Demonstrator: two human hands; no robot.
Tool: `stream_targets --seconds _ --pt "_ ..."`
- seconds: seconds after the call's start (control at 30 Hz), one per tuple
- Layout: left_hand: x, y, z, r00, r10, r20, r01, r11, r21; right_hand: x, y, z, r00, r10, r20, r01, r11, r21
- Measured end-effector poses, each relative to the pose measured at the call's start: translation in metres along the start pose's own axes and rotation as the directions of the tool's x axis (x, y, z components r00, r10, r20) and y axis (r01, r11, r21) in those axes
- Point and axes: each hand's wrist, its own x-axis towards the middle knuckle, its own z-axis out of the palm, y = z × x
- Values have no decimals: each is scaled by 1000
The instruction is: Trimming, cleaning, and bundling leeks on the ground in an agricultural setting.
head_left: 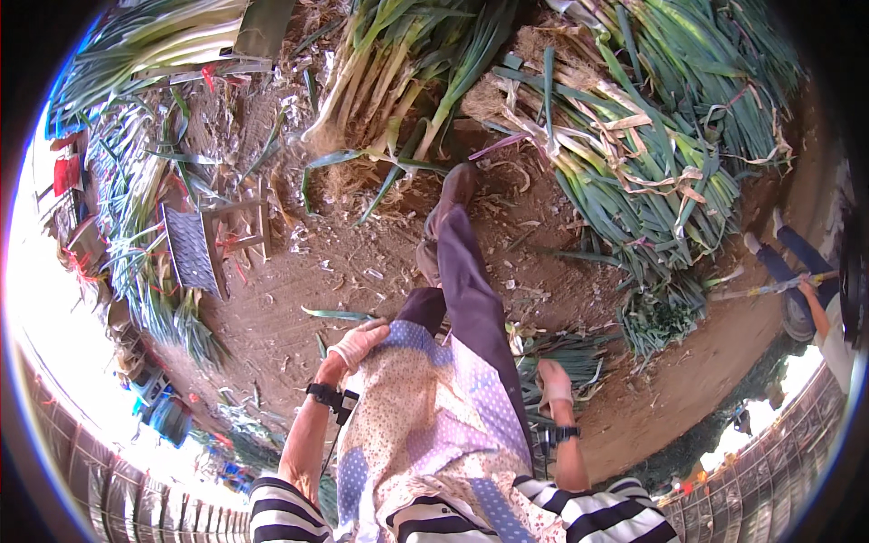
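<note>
My left hand, in a pale glove, lies against the edge of the patchwork apron by my left thigh. Its fingers are stretched out, and nothing shows in them. On the other side my right hand, gloved too, hangs beside my hip with nothing visible in it. Green leaves lie on the ground beyond that hand. In front of my shoes are bundles of leeks or large green onions, their pale roots toward me. A bigger heap of them spreads at the right.
A small stool with a woven seat stands on the littered dirt floor at the left. More long green stalks lie beyond it. At the far right another person holds a pole. A purple tie lies by the heap.
</note>
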Motion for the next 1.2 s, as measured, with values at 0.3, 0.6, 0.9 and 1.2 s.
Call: stream_targets --seconds 0.3,0.6,0.9,1.2 --pt "17 186 -29 888 334 -316 -429 849 -309 33 -128 46 999 -30 25 20 947 321" --pt "22 195 -50 955 226 -190 -285 870 -401 54 -130 58 996 91 -7 -84 940 330" --pt "27 191 -153 978 201 -58 -203 842 -501 28 -138 159 979 170 -115 -121 929 349" --pt "-5 204 -298 959 284 15 -243 845 -477 -11 -72 279 965 -139 -222 49 929 -368"
